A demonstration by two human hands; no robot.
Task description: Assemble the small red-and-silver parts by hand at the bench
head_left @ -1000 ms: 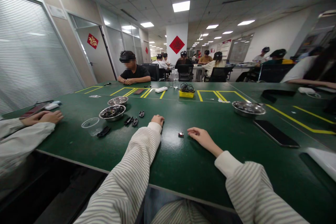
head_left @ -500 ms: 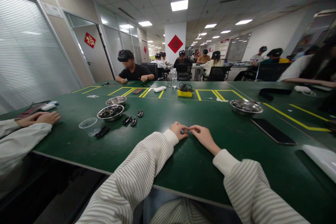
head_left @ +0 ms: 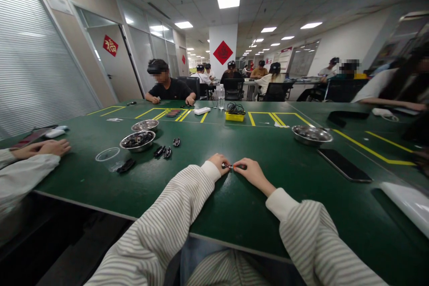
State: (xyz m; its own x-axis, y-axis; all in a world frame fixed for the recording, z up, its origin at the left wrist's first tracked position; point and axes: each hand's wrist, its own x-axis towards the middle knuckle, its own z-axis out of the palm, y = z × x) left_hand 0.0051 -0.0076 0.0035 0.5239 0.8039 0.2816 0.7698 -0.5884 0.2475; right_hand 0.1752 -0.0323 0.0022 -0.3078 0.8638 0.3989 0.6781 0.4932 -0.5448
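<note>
Over the green table (head_left: 187, 187), my left hand (head_left: 217, 162) is closed in a pinch on a small dark and silver part (head_left: 228, 166), too small to name. My right hand (head_left: 252, 171) pinches the other side of it, where a reddish-orange bit shows at the fingertips. The hands are nearly touching, just above the tabletop. Off to the left lie several small black shiny pieces (head_left: 167, 153), beside a metal bowl (head_left: 150, 145) filled with similar dark parts.
Behind that bowl stands a second metal bowl (head_left: 156, 126). A clear plastic cup (head_left: 107, 155) and a black piece (head_left: 126, 166) lie nearby. To the right are another metal bowl (head_left: 311, 142) and a phone (head_left: 344, 165). A co-worker's hands (head_left: 55, 147) rest at far left.
My hands have shifted slightly left in view, and more of the small part now shows between the fingers. The right fingers are straighter along it. The whole view has moved a little.
</note>
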